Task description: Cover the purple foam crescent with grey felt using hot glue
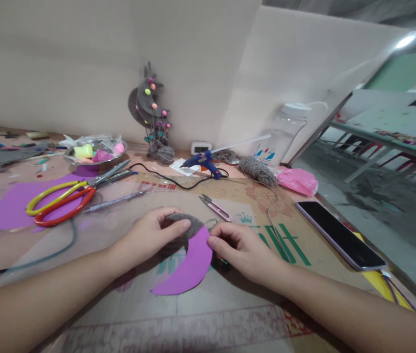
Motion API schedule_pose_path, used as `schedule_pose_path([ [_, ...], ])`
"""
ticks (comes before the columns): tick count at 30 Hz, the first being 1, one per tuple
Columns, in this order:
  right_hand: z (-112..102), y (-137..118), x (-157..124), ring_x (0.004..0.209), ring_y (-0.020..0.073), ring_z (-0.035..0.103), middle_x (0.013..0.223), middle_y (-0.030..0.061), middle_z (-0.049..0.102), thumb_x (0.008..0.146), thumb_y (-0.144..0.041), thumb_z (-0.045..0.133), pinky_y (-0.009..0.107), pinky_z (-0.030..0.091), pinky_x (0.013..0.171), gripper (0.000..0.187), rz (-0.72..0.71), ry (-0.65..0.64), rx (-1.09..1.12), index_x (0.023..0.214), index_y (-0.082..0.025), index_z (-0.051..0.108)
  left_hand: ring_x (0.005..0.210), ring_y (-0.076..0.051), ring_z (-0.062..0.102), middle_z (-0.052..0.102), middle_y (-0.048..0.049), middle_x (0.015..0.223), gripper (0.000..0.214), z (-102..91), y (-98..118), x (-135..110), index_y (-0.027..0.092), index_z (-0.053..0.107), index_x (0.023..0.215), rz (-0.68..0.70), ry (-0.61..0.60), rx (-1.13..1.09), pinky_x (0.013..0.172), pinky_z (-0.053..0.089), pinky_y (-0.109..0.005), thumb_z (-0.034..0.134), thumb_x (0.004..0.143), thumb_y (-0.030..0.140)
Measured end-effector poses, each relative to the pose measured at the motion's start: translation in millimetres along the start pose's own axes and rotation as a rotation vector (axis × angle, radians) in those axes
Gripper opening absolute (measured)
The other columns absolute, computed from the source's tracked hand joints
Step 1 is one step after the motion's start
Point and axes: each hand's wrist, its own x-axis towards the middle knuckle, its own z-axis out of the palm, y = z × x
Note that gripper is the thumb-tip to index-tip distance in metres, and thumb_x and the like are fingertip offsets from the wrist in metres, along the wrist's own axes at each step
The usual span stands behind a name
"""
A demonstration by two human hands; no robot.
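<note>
A purple crescent moon cutout is held just above the cardboard, its upper end wrapped in grey yarn. My left hand pinches the wrapped end between thumb and fingers. At the crescent's outer edge, my right hand is closed, thumb against forefinger; a loop of grey yarn shows beside its fingers. Just beyond the hands lie pink thread snips. A strand of yarn runs from the grey yarn ball at the back toward the right hand's side.
Large scissors lie at left over purple sheet, beside a pen. Behind stand a bowl of pompoms, a blue glue gun with its cord, a decorated moon hanging and a bottle. A phone lies right.
</note>
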Motion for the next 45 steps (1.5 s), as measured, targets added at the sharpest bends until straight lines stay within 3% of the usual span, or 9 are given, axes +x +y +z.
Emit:
schedule_pose_path([
  [6,-2,2,2,0.055,0.0088,0.046,0.059,-0.0026,0.049,0.087,-0.039,0.049,0.021,0.037,0.053,0.028,0.052,-0.057,0.160,0.070,-0.017,0.051,0.050,-0.009,0.045,0.049,0.0051,0.059,0.025,0.1,-2,0,0.017,0.053,0.072,-0.021,-0.015,0.015,0.048,0.035,-0.019,0.061,0.077,0.040],
  [10,-5,5,2,0.057,0.0089,0.046,0.064,-0.0025,0.049,0.086,-0.038,0.052,0.022,0.038,0.053,0.023,-0.068,0.215,0.128,0.075,-0.018,0.050,0.049,-0.009,0.046,0.050,0.0039,0.059,0.026,3.0,-1,-2,0.017,0.052,0.075,-0.099,-0.032,-0.072,0.046,0.035,-0.020,0.060,0.077,0.042],
  [12,-6,5,1,0.064,0.0097,0.050,0.082,0.0022,0.056,0.086,-0.033,0.054,0.023,0.042,0.057,0.015,-0.160,0.288,0.060,0.088,-0.019,0.056,0.050,-0.009,0.047,0.051,0.0034,0.059,0.026,4.0,0,-3,0.017,0.053,0.076,-0.117,-0.047,-0.082,0.047,0.036,-0.020,0.061,0.077,0.042],
  [14,-6,5,0,0.066,0.0091,0.052,0.098,0.0055,0.056,0.087,-0.029,0.052,0.023,0.045,0.058,0.024,-0.183,0.234,0.060,0.109,-0.022,0.055,0.050,-0.009,0.046,0.051,0.0032,0.059,0.025,3.9,1,-4,0.017,0.054,0.075,-0.115,-0.059,-0.046,0.047,0.035,-0.020,0.060,0.077,0.041],
  [17,-3,4,0,0.056,0.0066,0.051,0.095,0.0046,0.058,0.089,-0.027,0.047,0.021,0.045,0.050,0.037,-0.101,0.081,0.177,0.126,-0.024,0.044,0.050,-0.009,0.043,0.049,0.0038,0.058,0.024,2.5,2,-4,0.016,0.055,0.073,-0.075,-0.070,0.047,0.047,0.033,-0.020,0.058,0.079,0.039],
  [21,3,3,1,0.057,0.0059,0.050,0.106,0.0066,0.060,0.086,-0.024,0.050,0.020,0.045,0.048,0.033,-0.066,0.027,0.280,0.119,-0.023,0.047,0.051,-0.008,0.040,0.045,0.0050,0.056,0.023,1.4,4,-4,0.016,0.055,0.071,-0.022,-0.092,0.122,0.046,0.030,-0.019,0.056,0.080,0.036],
  [26,1,3,4,0.059,0.0094,0.052,0.073,0.0003,0.060,0.080,-0.027,0.059,0.022,0.044,0.053,0.016,0.024,0.052,0.248,0.093,-0.017,0.058,0.050,-0.008,0.040,0.044,0.0057,0.056,0.021,1.4,9,-4,0.016,0.055,0.072,-0.037,-0.126,0.163,0.046,0.029,-0.019,0.054,0.081,0.035],
  [29,-3,2,6,0.065,0.0116,0.053,0.070,0.0004,0.059,0.078,-0.026,0.061,0.026,0.043,0.061,0.010,0.006,0.100,0.126,0.077,-0.017,0.061,0.051,-0.008,0.041,0.044,0.0055,0.056,0.023,1.1,10,-4,0.015,0.054,0.071,-0.036,-0.133,0.189,0.046,0.030,-0.019,0.054,0.081,0.036],
  [45,-4,7,10,0.075,0.0134,0.055,0.078,0.0019,0.060,0.082,-0.022,0.055,0.028,0.042,0.069,0.010,-0.100,0.109,0.049,0.081,-0.018,0.065,0.059,-0.010,0.046,0.051,0.0040,0.064,0.024,-0.6,8,-5,0.016,0.057,0.073,0.026,-0.179,0.334,0.054,0.036,-0.020,0.052,0.083,0.038],
])
